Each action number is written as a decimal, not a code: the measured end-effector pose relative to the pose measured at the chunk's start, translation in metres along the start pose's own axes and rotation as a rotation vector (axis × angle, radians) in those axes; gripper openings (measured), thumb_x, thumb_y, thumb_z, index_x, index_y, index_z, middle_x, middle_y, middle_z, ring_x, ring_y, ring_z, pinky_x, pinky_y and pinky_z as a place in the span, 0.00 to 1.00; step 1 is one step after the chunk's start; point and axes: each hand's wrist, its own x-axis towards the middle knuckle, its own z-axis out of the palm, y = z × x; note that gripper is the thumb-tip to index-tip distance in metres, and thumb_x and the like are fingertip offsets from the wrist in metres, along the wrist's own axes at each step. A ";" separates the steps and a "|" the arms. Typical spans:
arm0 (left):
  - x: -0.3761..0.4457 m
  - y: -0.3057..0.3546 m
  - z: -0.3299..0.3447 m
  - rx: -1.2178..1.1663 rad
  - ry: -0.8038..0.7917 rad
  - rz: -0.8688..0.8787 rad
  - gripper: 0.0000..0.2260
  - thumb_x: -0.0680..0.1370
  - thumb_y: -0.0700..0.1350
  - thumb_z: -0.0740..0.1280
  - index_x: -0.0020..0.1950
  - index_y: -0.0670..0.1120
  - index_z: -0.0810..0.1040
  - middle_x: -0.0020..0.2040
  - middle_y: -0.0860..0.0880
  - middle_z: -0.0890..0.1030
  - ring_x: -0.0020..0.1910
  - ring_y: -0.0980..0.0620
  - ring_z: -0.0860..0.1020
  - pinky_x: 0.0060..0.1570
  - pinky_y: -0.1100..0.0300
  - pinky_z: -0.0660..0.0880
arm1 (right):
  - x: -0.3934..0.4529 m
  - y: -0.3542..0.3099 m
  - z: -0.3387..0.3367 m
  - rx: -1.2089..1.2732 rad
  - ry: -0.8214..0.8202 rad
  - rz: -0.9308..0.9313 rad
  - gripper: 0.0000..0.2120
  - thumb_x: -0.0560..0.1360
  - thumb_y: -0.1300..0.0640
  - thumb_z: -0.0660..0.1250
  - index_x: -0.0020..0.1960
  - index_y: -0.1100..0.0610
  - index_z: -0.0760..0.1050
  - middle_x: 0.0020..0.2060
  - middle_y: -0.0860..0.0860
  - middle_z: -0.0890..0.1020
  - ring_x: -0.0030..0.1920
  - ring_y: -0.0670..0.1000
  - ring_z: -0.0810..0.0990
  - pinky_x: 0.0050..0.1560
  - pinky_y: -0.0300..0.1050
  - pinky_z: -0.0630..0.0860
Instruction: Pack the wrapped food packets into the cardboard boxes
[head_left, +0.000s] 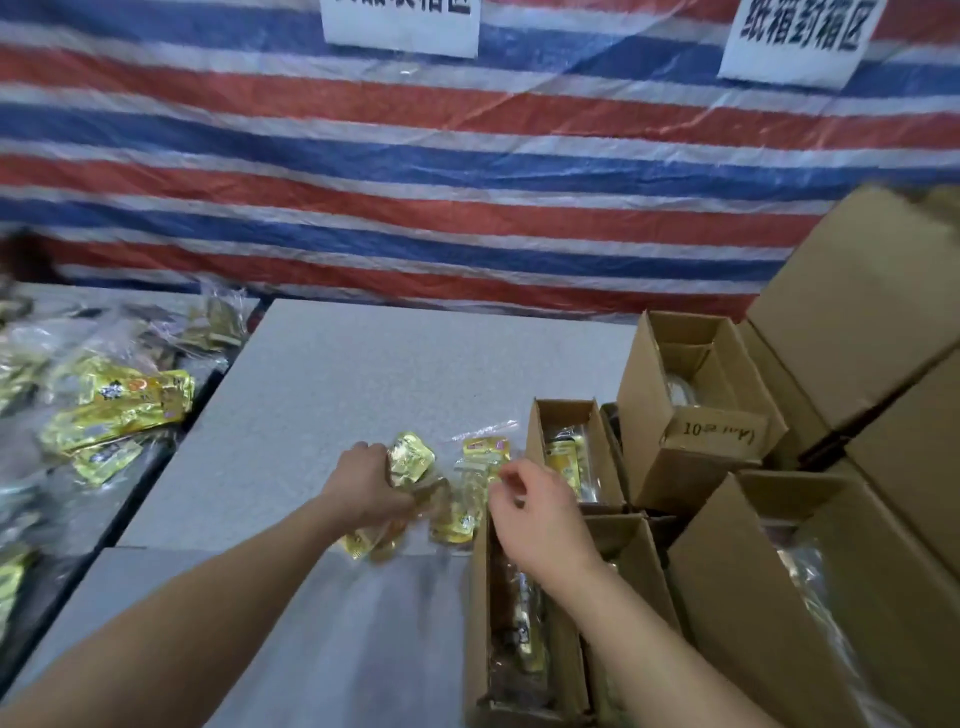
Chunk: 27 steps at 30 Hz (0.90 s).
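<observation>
Gripping a gold foil packet (410, 457) at the near edge of the grey counter (363, 374), the left hand (366, 480) has fingers curled round it.

Right hand (540, 512): loosely curled, holding nothing, hovering above the narrow open box (519, 623), which is part filled.

Loose packets (457, 512): small cluster between the hands, some overhanging the counter edge.

Second narrow box (571, 452): open, packets inside.

Reserve pile (119, 410): far left, well apart.

Risks: overhanging packets may slip off if brushed; foil is slick, so a one-handed grip could lose the packet; the narrow box mouth may snag it. Motion blur likely hides the exact finger contact.
</observation>
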 end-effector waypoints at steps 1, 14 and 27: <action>-0.014 0.002 -0.021 -0.083 0.004 -0.010 0.21 0.67 0.61 0.75 0.44 0.47 0.71 0.47 0.47 0.73 0.46 0.48 0.75 0.42 0.59 0.71 | -0.004 -0.009 0.001 0.072 -0.022 0.036 0.08 0.80 0.47 0.65 0.57 0.48 0.75 0.50 0.41 0.78 0.55 0.47 0.79 0.54 0.39 0.75; -0.222 0.097 -0.189 -1.055 -0.140 0.290 0.21 0.70 0.51 0.71 0.62 0.49 0.76 0.52 0.49 0.85 0.52 0.54 0.83 0.50 0.61 0.78 | -0.088 -0.140 -0.039 1.268 -0.374 0.238 0.39 0.69 0.26 0.63 0.63 0.57 0.81 0.63 0.61 0.80 0.64 0.61 0.79 0.66 0.59 0.74; -0.278 0.116 -0.152 -0.299 0.172 0.302 0.42 0.74 0.72 0.37 0.79 0.51 0.62 0.79 0.49 0.61 0.77 0.51 0.57 0.77 0.54 0.52 | -0.159 -0.130 -0.077 1.080 -0.379 0.134 0.31 0.66 0.37 0.76 0.61 0.57 0.82 0.59 0.60 0.82 0.58 0.60 0.82 0.60 0.57 0.78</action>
